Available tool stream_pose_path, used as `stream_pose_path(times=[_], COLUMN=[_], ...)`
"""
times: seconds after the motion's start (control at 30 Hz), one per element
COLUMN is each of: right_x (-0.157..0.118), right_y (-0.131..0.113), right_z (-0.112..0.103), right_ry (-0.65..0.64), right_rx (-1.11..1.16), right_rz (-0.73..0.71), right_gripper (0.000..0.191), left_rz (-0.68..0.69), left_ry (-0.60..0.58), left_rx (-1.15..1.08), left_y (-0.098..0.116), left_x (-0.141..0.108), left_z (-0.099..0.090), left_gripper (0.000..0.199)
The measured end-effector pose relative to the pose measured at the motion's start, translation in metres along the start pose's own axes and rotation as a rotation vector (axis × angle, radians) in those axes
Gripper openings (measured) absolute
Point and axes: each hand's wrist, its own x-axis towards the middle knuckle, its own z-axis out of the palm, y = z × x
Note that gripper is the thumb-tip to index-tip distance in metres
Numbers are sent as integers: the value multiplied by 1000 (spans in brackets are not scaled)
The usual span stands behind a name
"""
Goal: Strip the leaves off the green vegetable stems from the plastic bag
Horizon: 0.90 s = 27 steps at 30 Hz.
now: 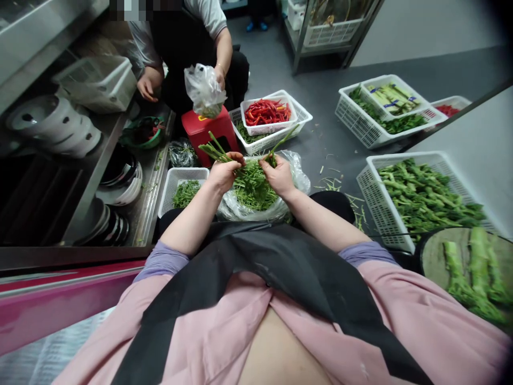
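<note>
My left hand (226,172) is closed round a small bunch of green stems (214,149), whose ends point up and to the left. Between the fingertips of my right hand (278,172) is a green stem (285,138) that slants up to the right. Both hands are over a clear plastic bag (301,179) lying open in front of my lap, with leafy greens (254,190) heaped in it. The two hands are a short gap apart. Just left of the bag stands a white basket (165,191) with some leafy greens inside.
Across from me, a person's hand (219,76) holds up a plastic bag (204,91) above a red stool (208,131). Red chillies (267,112) fill a white tray behind my bag. Baskets of green vegetables (427,195) stand at the right, and a metal shelf (150,208) at the left.
</note>
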Motion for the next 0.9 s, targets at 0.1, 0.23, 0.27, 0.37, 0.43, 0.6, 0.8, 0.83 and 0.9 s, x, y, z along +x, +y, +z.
stream_pose_path(times=[0.1,0.23,0.27,0.37,0.43,0.6,0.8,0.83,0.9], right_x=[3,10,11,9,8,9,14,14,14], right_y=[-4,-9,-12,-18,-20,-30,-38,-37,-37], right_z=[-3,-1,2,11,18,27,24,23,22], right_ry=[-148,-248,-255,-278,-292,-247,-210,-212,-226], right_rx=[-62,-236,-323,-647,-812,-813,-624,-568,-439], right_rz=[-89,-163,-182,-186,-158,-178,-218,-240,-265], right_gripper=[31,30,29,26,25,24,21,18,17], left_rz=[41,110,133,196,264,471,558,539,474], left_ry=[-29,45,88,228,219,174,74,46,12], left_rx=[-4,-44,-46,18,105,280,323,322,283], left_y=[0,-5,-8,-19,-25,-26,-12,-11,-9], left_x=[0,3,3,4,6,1,-12,-13,-12], left_z=[4,8,9,11,11,10,13,13,14], left_gripper=[18,20,21,18,15,22,26,27,31])
